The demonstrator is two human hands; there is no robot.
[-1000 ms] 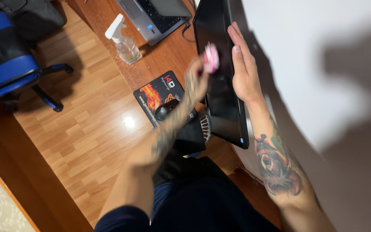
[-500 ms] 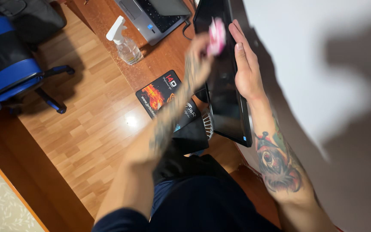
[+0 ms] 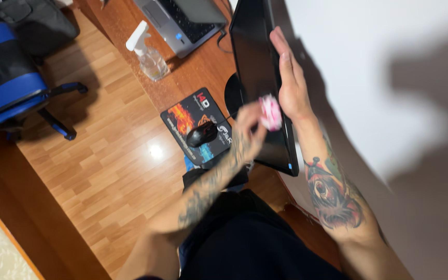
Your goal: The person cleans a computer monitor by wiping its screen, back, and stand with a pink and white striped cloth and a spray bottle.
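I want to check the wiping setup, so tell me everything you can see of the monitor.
The monitor is a thin, flat, black-framed screen, dark and glossy, seen steeply from above, standing on a dark round base on the wooden desk. The right hand lies along its back edge; the left hand presses a pink cloth against its face.

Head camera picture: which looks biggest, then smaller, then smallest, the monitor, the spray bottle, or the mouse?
1. Monitor, clearly largest.
2. Spray bottle.
3. Mouse, smallest, though it lies nearer the camera than the bottle, so these two are less sure.
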